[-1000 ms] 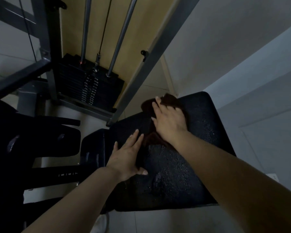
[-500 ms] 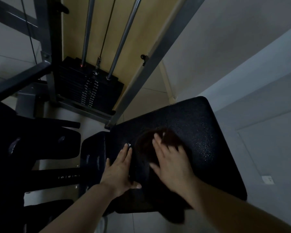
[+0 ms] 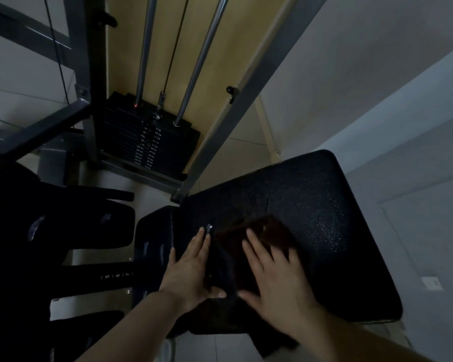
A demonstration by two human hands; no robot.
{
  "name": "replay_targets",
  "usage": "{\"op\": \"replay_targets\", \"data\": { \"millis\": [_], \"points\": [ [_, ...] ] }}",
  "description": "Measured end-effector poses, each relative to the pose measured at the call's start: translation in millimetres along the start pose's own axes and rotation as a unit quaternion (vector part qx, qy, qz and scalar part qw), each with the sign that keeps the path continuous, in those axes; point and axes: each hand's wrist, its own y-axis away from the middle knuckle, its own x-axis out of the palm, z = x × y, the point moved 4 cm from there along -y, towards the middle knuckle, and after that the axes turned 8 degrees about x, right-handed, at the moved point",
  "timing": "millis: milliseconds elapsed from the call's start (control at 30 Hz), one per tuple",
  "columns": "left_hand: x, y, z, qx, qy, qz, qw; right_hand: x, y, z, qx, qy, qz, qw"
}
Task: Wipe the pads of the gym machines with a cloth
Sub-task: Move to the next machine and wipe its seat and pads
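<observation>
Bracing comes first, on the left side of the frame: the left hand [image 3: 187, 270] lies flat on the near-left part of the black seat pad [image 3: 324, 218], fingers straight and close together, thumb stuck out toward the cloth, gripping nothing. It should stay planted there so the pad does not rock under the strokes. Just to its right, in the lower middle of the frame, the dark brown cloth [image 3: 272, 231] lies spread on the pad, its far edge showing beyond the fingertips. The right hand [image 3: 277, 280] presses it down with straight, slightly spread fingers, palm flat and not curled round the fabric. To wipe well, I would keep that palm flat, press evenly and run overlapping passes. The wet-looking speckles on the pad's right half suggest that side needs a pass next, and the near edge and corners after it. Compared with the frame a second ago, the cloth and right hand have come back from the pad's far-left corner to its near middle. The left hand has slid slightly toward the near edge. The weight stack [image 3: 147, 142] in the upper left looks unchanged.
</observation>
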Motion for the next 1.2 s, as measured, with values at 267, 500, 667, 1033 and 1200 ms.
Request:
{"op": "replay_targets", "data": {
  "millis": [267,500,667,1033,1200],
  "points": [
    [-8,0,-5,-0.004,-0.002,0.004,1.0,-31,-48,-31,0.031,0.017,-0.03,0.999],
    [-50,-8,-42,-0.012,0.145,-0.232,0.962,-46,-68,-45,0.038,0.014,-0.047,0.998],
    [-50,-31,-66,-0.076,0.392,-0.225,0.889,-47,-55,-48,0.01,-0.028,-0.058,0.998],
    [-55,-47,-94,0.024,0.294,-0.249,0.922,-61,-31,-84,-0.066,-0.095,-0.113,0.987],
    [-71,-52,-95,0.032,0.288,-0.21,0.934,-61,-36,-84,0.008,-0.073,-0.115,0.991]
  ]
}}
